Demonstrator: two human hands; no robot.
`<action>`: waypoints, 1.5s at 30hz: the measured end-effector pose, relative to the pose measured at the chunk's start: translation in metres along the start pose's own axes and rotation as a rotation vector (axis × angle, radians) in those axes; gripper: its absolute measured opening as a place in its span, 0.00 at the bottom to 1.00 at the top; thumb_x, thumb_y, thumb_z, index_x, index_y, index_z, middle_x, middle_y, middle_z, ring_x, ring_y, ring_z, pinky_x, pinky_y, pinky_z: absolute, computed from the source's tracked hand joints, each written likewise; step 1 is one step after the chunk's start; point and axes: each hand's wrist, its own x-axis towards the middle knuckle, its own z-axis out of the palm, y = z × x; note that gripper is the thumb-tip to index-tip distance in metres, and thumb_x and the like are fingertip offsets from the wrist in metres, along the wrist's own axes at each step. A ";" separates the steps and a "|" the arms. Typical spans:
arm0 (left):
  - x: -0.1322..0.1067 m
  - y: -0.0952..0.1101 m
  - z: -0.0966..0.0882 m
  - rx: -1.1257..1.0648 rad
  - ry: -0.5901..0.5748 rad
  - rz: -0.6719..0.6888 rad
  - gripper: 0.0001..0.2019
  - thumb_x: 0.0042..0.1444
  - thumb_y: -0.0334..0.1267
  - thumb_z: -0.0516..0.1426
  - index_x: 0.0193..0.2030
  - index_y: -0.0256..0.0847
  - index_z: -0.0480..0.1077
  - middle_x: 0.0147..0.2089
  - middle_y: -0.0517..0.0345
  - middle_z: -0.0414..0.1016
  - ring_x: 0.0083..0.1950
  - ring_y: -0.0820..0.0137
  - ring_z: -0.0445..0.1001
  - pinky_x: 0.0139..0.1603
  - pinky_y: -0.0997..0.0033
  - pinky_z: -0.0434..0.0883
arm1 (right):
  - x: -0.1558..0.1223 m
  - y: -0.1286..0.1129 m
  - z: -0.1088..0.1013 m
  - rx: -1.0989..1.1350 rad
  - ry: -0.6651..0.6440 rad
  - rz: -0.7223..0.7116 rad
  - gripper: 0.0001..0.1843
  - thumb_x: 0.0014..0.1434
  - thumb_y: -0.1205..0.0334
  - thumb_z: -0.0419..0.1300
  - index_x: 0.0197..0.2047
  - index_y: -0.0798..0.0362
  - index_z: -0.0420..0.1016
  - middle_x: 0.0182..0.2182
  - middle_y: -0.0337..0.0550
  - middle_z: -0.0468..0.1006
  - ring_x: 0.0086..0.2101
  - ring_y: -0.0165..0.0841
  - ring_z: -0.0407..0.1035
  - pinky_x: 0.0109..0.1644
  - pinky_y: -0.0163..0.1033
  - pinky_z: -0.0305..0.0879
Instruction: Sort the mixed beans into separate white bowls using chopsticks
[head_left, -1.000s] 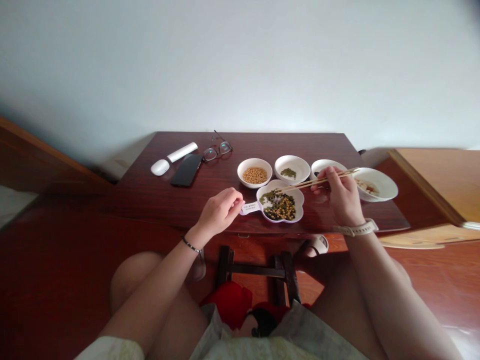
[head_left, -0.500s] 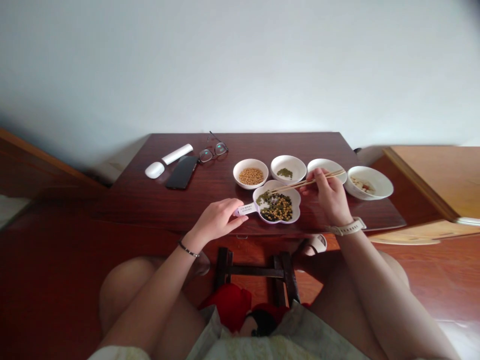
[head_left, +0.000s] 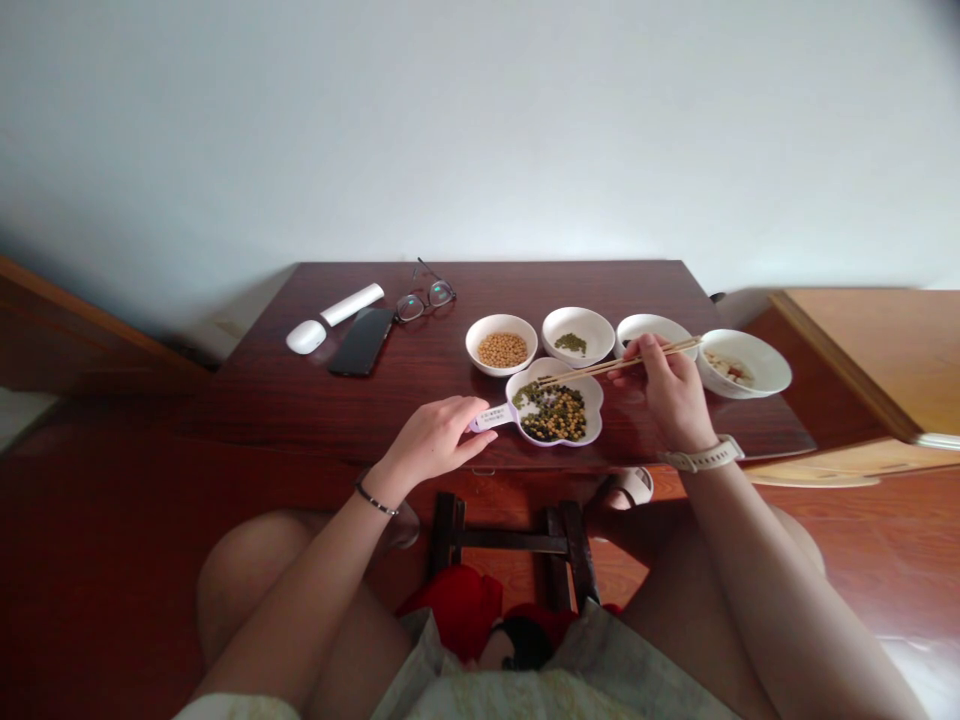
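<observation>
My left hand [head_left: 442, 437] grips the lilac handle of a flower-shaped dish [head_left: 596, 405]. Mixed beans [head_left: 559, 412], yellow, black and green, lie in that dish. In my right hand [head_left: 666, 385] is a pair of wooden chopsticks [head_left: 600, 368], their tips over the dish's upper left part among green beans. Behind the dish stand a bowl of yellow beans [head_left: 502, 348], a bowl with a few green beans [head_left: 572, 344], and a third white bowl [head_left: 652, 322] partly covered by my right hand. A larger bowl [head_left: 765, 385] with pale and reddish pieces stands at the right.
On the table's left lie a black phone [head_left: 361, 342], eyeglasses [head_left: 425, 300], a white stick-shaped case [head_left: 352, 304] and a small rounded white case [head_left: 306, 337]. The table [head_left: 480, 285] backs onto a wall. Wooden furniture [head_left: 870, 360] stands on the right.
My right hand has shifted slightly to the right with the chopsticks, whose tips remain over the dish. Dark contents now show in the third bowl. My left hand keeps its hold.
</observation>
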 end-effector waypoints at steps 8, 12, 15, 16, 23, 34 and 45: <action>0.000 0.001 -0.001 0.002 0.001 0.002 0.08 0.77 0.44 0.60 0.54 0.43 0.73 0.49 0.51 0.84 0.48 0.59 0.83 0.49 0.61 0.75 | 0.000 0.004 -0.001 -0.009 -0.021 0.006 0.29 0.69 0.31 0.68 0.35 0.49 0.83 0.25 0.44 0.83 0.25 0.32 0.77 0.29 0.32 0.76; 0.001 0.002 -0.001 0.007 -0.006 0.003 0.08 0.78 0.44 0.59 0.54 0.43 0.72 0.48 0.51 0.83 0.47 0.58 0.82 0.48 0.60 0.75 | -0.001 0.001 0.001 0.058 0.000 0.050 0.26 0.70 0.36 0.70 0.35 0.51 0.83 0.26 0.44 0.82 0.26 0.32 0.77 0.30 0.32 0.76; 0.001 0.002 -0.001 0.005 -0.006 0.003 0.08 0.78 0.44 0.60 0.53 0.42 0.73 0.47 0.52 0.83 0.46 0.58 0.82 0.48 0.60 0.74 | -0.002 -0.001 0.003 0.088 0.028 0.076 0.23 0.71 0.40 0.71 0.34 0.50 0.83 0.26 0.43 0.81 0.25 0.32 0.76 0.29 0.33 0.76; 0.001 0.002 -0.001 0.003 -0.005 0.003 0.08 0.78 0.44 0.60 0.53 0.42 0.73 0.47 0.52 0.83 0.46 0.58 0.82 0.47 0.60 0.74 | -0.002 -0.002 0.003 0.077 0.020 0.065 0.23 0.72 0.41 0.70 0.34 0.50 0.82 0.26 0.42 0.81 0.25 0.32 0.76 0.29 0.33 0.76; 0.000 0.002 -0.001 0.006 0.007 0.009 0.09 0.78 0.46 0.59 0.53 0.43 0.72 0.46 0.52 0.83 0.46 0.59 0.82 0.47 0.61 0.74 | 0.002 0.004 -0.001 0.077 0.052 0.065 0.25 0.70 0.37 0.71 0.35 0.50 0.82 0.26 0.41 0.81 0.25 0.31 0.76 0.29 0.33 0.76; 0.000 0.001 0.001 0.041 0.000 0.017 0.10 0.80 0.46 0.58 0.54 0.42 0.72 0.48 0.51 0.83 0.47 0.58 0.82 0.47 0.60 0.74 | 0.008 0.006 -0.009 0.158 0.041 0.039 0.28 0.61 0.32 0.76 0.33 0.49 0.80 0.29 0.37 0.78 0.26 0.29 0.75 0.26 0.30 0.75; 0.001 0.001 0.001 0.026 0.011 0.007 0.07 0.78 0.44 0.59 0.53 0.44 0.72 0.48 0.52 0.84 0.47 0.59 0.83 0.48 0.61 0.75 | 0.010 0.002 -0.030 0.315 0.067 0.062 0.22 0.61 0.41 0.80 0.34 0.48 0.82 0.33 0.38 0.79 0.27 0.27 0.75 0.25 0.29 0.76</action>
